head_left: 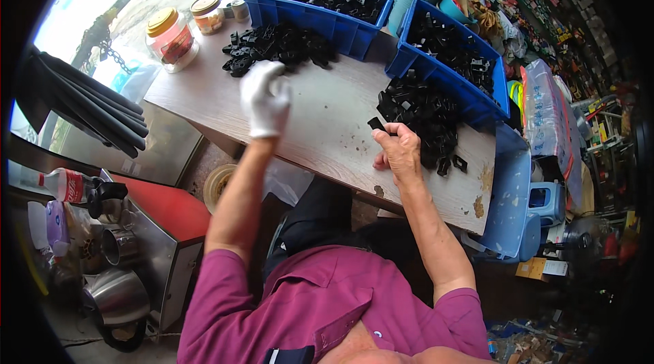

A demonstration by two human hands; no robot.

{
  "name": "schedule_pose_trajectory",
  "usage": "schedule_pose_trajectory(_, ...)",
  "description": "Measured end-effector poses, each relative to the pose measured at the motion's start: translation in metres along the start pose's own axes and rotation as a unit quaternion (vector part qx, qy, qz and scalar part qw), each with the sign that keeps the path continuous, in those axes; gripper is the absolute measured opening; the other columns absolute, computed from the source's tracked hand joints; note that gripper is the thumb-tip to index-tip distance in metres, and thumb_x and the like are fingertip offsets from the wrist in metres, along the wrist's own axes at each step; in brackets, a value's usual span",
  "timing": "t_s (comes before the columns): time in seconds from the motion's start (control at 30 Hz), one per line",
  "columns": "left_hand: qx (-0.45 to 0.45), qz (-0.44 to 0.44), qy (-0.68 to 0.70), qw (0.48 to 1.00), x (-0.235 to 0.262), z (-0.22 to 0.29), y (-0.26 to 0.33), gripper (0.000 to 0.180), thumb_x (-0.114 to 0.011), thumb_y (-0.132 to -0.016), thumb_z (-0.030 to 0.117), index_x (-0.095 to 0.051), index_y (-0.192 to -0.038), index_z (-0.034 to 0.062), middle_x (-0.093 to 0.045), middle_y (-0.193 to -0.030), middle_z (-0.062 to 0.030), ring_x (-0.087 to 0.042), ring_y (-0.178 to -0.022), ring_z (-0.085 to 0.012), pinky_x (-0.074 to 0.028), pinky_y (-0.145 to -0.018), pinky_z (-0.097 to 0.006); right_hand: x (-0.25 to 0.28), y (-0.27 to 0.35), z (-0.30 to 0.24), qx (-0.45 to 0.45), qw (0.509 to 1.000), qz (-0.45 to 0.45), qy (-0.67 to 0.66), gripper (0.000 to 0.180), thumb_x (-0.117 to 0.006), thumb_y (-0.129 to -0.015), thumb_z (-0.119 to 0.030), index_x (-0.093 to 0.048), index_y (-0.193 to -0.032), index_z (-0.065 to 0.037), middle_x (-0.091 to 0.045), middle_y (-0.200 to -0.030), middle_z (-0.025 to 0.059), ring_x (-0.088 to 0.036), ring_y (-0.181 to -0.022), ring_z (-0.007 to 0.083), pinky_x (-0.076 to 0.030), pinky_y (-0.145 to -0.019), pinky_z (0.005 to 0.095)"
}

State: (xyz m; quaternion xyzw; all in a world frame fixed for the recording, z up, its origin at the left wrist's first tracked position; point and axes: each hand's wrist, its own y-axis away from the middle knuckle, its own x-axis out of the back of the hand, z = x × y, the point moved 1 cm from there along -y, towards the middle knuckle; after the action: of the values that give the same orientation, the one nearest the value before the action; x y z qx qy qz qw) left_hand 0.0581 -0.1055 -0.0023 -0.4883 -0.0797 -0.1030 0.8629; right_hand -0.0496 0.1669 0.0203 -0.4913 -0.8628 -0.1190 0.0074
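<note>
My left hand (266, 101), in a white glove, is over the table near the left pile of small black plastic parts (279, 47). Motion smears its fingers, so what they hold, if anything, does not show. My bare right hand (402, 150) pinches a small black plastic part (375, 123) between thumb and fingers. Just beyond that hand lies the right pile of black parts (426, 115), with a few loose ones at its near edge. Behind the left pile stands a blue bin (310, 20) holding many more such parts. A second blue bin (443, 64) sits behind the right pile.
The light wooden table (327, 118) has worn patches along its near edge. Lidded jars (170, 37) stand at its far left corner. A light blue plastic container (511, 193) adjoins the right end. Left of me is a red-topped cabinet (167, 207) with a steel pot (119, 296) beside it.
</note>
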Motion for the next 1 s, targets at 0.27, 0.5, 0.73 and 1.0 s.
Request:
schedule_pose_trajectory(0.27,-0.113,-0.139,-0.243,0.953,0.01,-0.063,-0.022,0.022,-0.069,-0.084,0.012,-0.072,-0.106,0.0147,-0.071,-0.104,-0.0037,-0.065,-0.096,-0.0307,-0.054,-0.078,-0.043,-0.002,-0.005,0.002,-0.027,0.999,-0.006,0.015,0.032,-0.08,-0.087,-0.022,-0.065,-0.104,0.001,-0.059,-0.063,0.0001,-0.056,-0.044,0.008,-0.051,-0.039,0.0269)
schedule_pose_trajectory(0.5,-0.177,-0.152,-0.137,0.963,0.0,-0.02,-0.021,0.025,-0.068,-0.083,0.006,-0.071,-0.106,0.0121,-0.073,-0.099,-0.0069,-0.067,-0.091,-0.0302,-0.052,-0.081,-0.042,0.0,-0.005,0.0,-0.024,1.0,-0.005,0.018,0.033,-0.078,-0.086,-0.021,-0.066,-0.105,0.003,-0.062,-0.062,0.0029,-0.055,-0.045,0.0095,-0.048,-0.041,0.0268)
schedule_pose_trajectory(0.73,-0.165,-0.316,-0.023,0.934,-0.005,0.043,0.017,0.016,-0.067,-0.086,0.009,-0.073,-0.101,0.0115,-0.073,-0.09,-0.0075,-0.067,-0.085,-0.0308,-0.055,-0.074,-0.041,-0.004,-0.005,-0.008,-0.034,0.998,-0.009,0.056,0.033,-0.08,-0.084,-0.02,-0.066,-0.104,0.002,-0.058,-0.061,0.0013,-0.053,-0.045,0.0089,-0.048,-0.04,0.0277)
schedule_pose_trajectory(1.0,0.021,-0.386,-0.006,0.922,-0.018,0.033,0.004,0.014,-0.066,-0.091,0.015,-0.074,-0.098,0.007,-0.071,-0.095,-0.0148,-0.068,-0.09,-0.0366,-0.055,-0.081,-0.044,-0.008,-0.007,-0.009,-0.039,0.995,-0.012,0.089,0.033,-0.081,-0.082,-0.014,-0.065,-0.106,0.001,-0.058,-0.06,0.0007,-0.052,-0.043,0.0085,-0.046,-0.039,0.0271)
